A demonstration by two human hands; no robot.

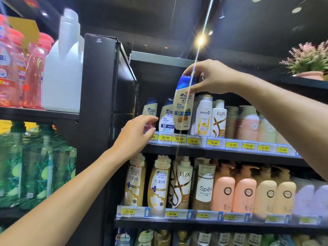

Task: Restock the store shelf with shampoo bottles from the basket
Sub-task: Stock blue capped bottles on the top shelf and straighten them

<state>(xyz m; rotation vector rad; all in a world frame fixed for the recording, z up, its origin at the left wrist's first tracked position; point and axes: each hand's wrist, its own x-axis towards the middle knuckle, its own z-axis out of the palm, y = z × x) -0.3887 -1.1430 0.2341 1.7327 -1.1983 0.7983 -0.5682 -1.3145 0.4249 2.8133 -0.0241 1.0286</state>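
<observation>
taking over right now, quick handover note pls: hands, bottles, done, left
Right hand grips the held Head & Shoulders bottle by its blue cap, tilted, at the slot between the neighbouring Head & Shoulders bottle and the Pantene bottle on the upper shelf.
Left hand open, empty, reaching at the leftmost Head & Shoulders bottle.
Done: this bottle is at its slot.
Left: seat it upright, release. Basket out of view, so remaining stock unknown.

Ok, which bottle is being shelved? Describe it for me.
Look at the upper shelf with yellow price tags. Above the 26.00 tag, the right hand grips a Head & Shoulders bottle by its blue cap. It alone rises above the row.
</observation>
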